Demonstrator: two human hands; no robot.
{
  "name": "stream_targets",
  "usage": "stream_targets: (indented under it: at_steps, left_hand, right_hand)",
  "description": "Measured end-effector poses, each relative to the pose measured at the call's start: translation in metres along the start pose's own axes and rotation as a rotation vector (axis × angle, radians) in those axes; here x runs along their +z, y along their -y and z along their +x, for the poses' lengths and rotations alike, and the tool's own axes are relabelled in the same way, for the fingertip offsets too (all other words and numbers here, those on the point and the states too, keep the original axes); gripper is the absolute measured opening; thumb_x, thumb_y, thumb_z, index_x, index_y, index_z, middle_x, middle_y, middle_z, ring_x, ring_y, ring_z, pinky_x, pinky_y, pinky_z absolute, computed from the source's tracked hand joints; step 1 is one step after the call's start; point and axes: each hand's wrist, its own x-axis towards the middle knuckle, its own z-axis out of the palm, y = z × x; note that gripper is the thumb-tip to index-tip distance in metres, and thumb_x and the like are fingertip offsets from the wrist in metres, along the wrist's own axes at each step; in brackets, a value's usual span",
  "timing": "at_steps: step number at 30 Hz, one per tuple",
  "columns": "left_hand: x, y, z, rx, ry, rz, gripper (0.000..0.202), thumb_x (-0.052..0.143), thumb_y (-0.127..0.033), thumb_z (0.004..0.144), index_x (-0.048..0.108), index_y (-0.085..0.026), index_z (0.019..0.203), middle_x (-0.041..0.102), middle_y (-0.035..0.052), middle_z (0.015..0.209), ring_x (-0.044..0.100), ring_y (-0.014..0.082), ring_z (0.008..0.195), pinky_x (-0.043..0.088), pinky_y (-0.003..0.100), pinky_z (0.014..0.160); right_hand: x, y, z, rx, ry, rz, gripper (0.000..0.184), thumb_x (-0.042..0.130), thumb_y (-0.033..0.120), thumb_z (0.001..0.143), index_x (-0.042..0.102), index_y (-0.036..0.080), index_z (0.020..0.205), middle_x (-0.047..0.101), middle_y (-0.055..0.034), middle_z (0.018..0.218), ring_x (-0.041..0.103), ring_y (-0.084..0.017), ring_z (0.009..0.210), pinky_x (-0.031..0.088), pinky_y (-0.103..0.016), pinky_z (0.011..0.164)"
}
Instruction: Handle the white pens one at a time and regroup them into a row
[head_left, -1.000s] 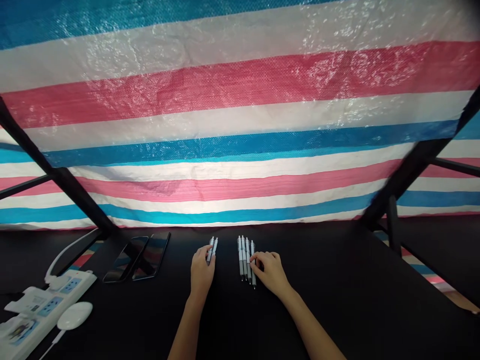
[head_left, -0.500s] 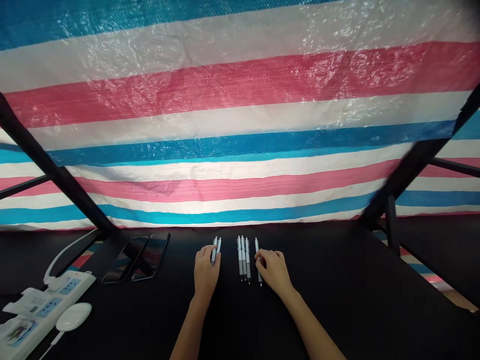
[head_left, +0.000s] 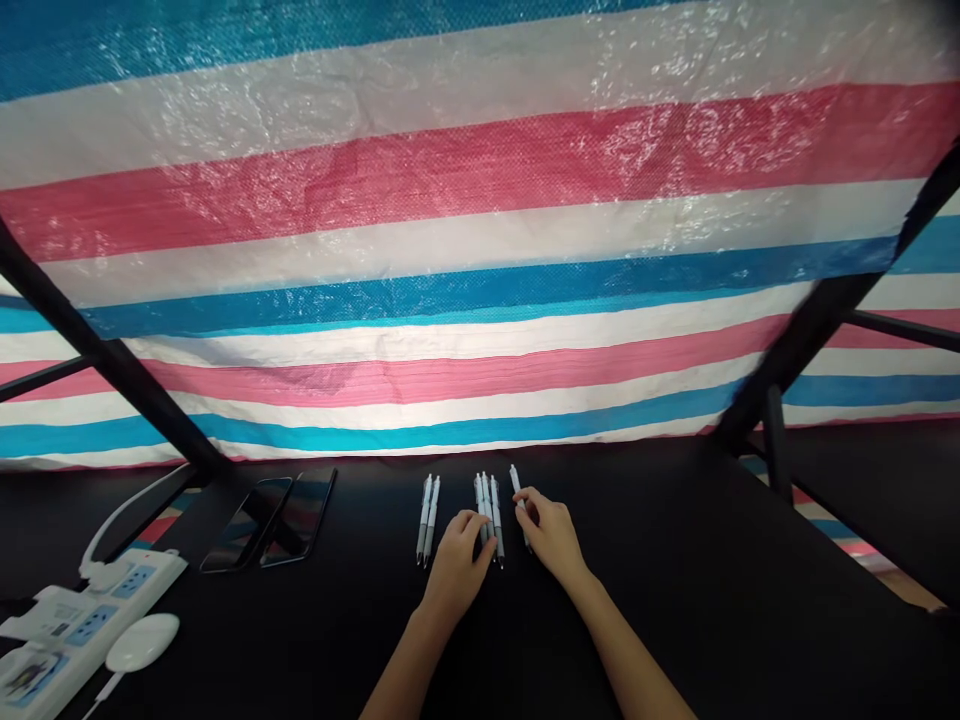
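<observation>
Three white click pens with grey grips lie side by side on the black table, tips towards me. My left hand lies over their lower part, its curled fingers and thumb closed about them and hiding some of the barrels. To the right, a single white pen is pinched between the thumb and fingers of my right hand; it tilts slightly, and its lower end is partly covered. A separate pair of white pens rests to the left, untouched.
Two dark phones lie on the left side, close together. Nearer me are a white power strip with plugs and a round white charger on a cable. Behind hangs a striped plastic sheet, between black frame bars.
My left hand has left the pair of pens and moved right onto the group of three. My right hand still holds the single pen, which has shifted slightly and tilted.
</observation>
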Motion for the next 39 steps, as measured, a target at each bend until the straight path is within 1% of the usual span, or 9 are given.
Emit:
stream_targets:
  at_steps: [5,9,13,18,21,25,28,32,39]
  left_hand:
    - [0.006,-0.004,-0.002,-0.012,0.011,-0.106,0.021,0.048,-0.021,0.081,0.059,-0.022,0.100,0.057,0.0072,0.097,0.059,0.0177,0.079,0.049,0.033,0.076]
    - [0.007,-0.005,-0.002,-0.014,0.019,-0.168,0.020,0.050,-0.020,0.080,0.060,-0.022,0.097,0.057,0.0063,0.096,0.058,0.0159,0.074,0.050,0.031,0.073]
    - [0.005,-0.004,-0.002,-0.038,-0.007,-0.192,0.020,0.051,-0.025,0.080,0.061,-0.023,0.097,0.059,0.0062,0.095,0.058,0.0176,0.078,0.049,0.033,0.074]
    - [-0.001,0.002,0.005,-0.187,-0.098,-0.376,0.038,0.051,-0.039,0.081,0.055,-0.021,0.113,0.063,0.0072,0.096,0.060,0.0167,0.076,0.050,0.031,0.067]
    - [-0.006,0.003,0.008,-0.230,-0.115,-0.614,0.046,0.053,-0.044,0.078,0.052,-0.020,0.117,0.065,0.0065,0.092,0.063,0.0163,0.076,0.050,0.030,0.068]
    - [-0.012,0.001,0.009,-0.245,-0.129,-0.705,0.035,0.056,-0.045,0.075,0.059,-0.018,0.098,0.068,0.0061,0.087,0.065,0.0173,0.074,0.051,0.031,0.068]
    - [-0.016,0.000,0.009,-0.261,-0.186,-0.707,0.031,0.058,-0.045,0.075,0.059,-0.017,0.087,0.069,0.0056,0.080,0.065,0.0169,0.068,0.051,0.030,0.064]
    - [-0.021,0.000,0.010,-0.312,-0.296,-0.728,0.032,0.060,-0.045,0.073,0.058,-0.016,0.087,0.070,0.0067,0.080,0.064,0.0163,0.066,0.050,0.029,0.062]
    - [-0.022,0.003,0.011,-0.351,-0.311,-0.782,0.035,0.064,-0.047,0.070,0.058,-0.015,0.083,0.068,0.0051,0.075,0.062,0.0146,0.061,0.049,0.027,0.060]
  right_hand:
    - [-0.003,0.000,0.003,0.099,-0.097,0.305,0.029,0.050,0.037,0.079,0.058,0.021,0.103,0.054,0.0009,0.067,0.052,-0.016,0.060,0.040,-0.027,0.059]
    - [-0.001,0.000,0.006,0.119,-0.101,0.454,0.034,0.055,0.042,0.076,0.063,0.018,0.099,0.056,-0.0018,0.070,0.051,-0.017,0.064,0.042,-0.029,0.063]
    - [-0.003,0.003,0.008,0.164,-0.026,0.625,0.039,0.059,0.050,0.071,0.067,0.018,0.092,0.057,-0.0016,0.065,0.047,-0.014,0.056,0.040,-0.027,0.055]
    - [-0.007,0.015,0.003,0.243,0.178,0.786,0.036,0.059,0.050,0.072,0.069,0.017,0.083,0.042,0.0044,0.049,0.034,-0.009,0.045,0.025,-0.022,0.045]
    - [-0.006,0.021,-0.001,0.248,0.285,0.817,0.035,0.059,0.049,0.073,0.068,0.016,0.081,0.033,0.0073,0.044,0.026,-0.007,0.041,0.018,-0.022,0.043]
    - [-0.004,0.025,-0.003,0.228,0.354,0.797,0.038,0.055,0.051,0.077,0.067,0.016,0.084,0.035,0.0077,0.043,0.027,-0.006,0.039,0.017,-0.021,0.042]
    - [-0.005,0.022,-0.003,0.248,0.335,0.770,0.044,0.050,0.056,0.079,0.066,0.015,0.087,0.036,0.0077,0.041,0.027,-0.007,0.038,0.017,-0.020,0.041]
    - [-0.007,0.016,-0.002,0.264,0.304,0.753,0.045,0.053,0.057,0.078,0.066,0.015,0.089,0.040,0.0071,0.041,0.026,-0.007,0.038,0.015,-0.021,0.041]
    - [-0.007,0.012,-0.001,0.136,0.300,0.675,0.040,0.053,0.052,0.081,0.067,0.015,0.073,0.053,0.0014,0.054,0.032,-0.007,0.043,0.023,-0.021,0.044]
